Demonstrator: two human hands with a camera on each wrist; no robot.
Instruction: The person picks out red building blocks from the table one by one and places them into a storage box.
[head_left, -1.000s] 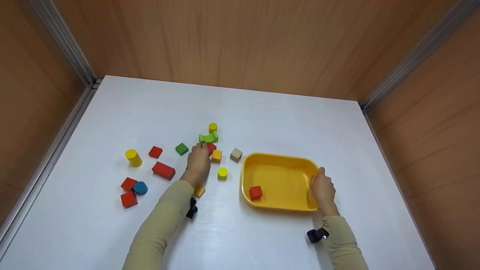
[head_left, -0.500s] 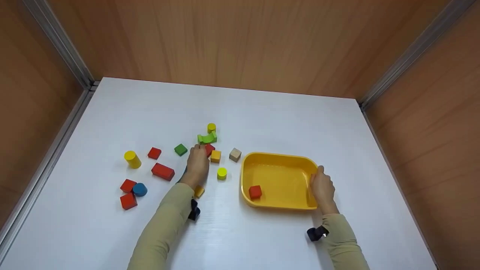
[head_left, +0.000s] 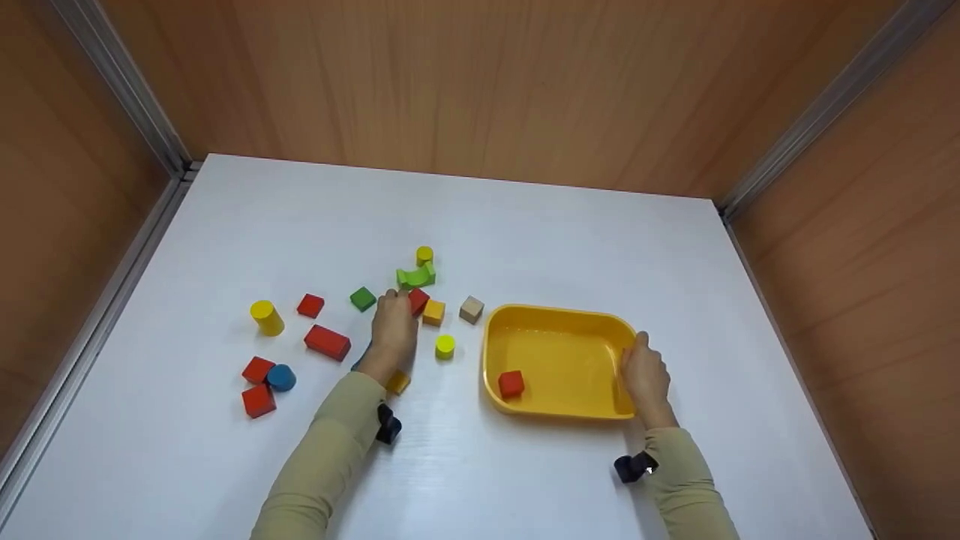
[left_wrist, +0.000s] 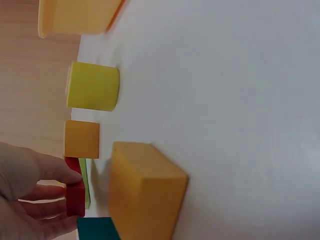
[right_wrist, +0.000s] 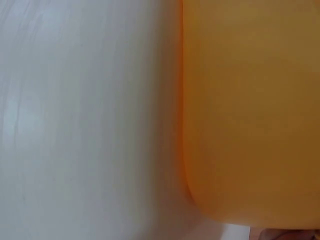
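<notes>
My left hand (head_left: 395, 326) is among the scattered blocks, its thumb and fingers pinching a red block (left_wrist: 75, 199). In the head view that red block (head_left: 418, 301) shows just right of the fingertips, with a light green arch block (head_left: 416, 276) behind it. An orange cube (head_left: 433, 313) sits close on its right. My right hand (head_left: 646, 377) grips the right rim of a yellow tray (head_left: 562, 310), thumb inside the wall. One red cube (head_left: 511, 384) lies in the tray's near left corner. The tray's outer wall (right_wrist: 250, 115) fills much of the right wrist view.
Left of the left hand lie a green block (head_left: 363, 299), a long red block (head_left: 328, 342), a yellow cylinder (head_left: 268, 318), a blue cylinder (head_left: 281, 377) and several red blocks. A plain wooden cube (head_left: 472, 310) and a short yellow cylinder (head_left: 445, 347) lie near the tray. Wooden walls enclose the table.
The red block at my left fingertips has shifted slightly left, toward the hand and away from the orange cube. My right hand and the tray have stayed in place.
</notes>
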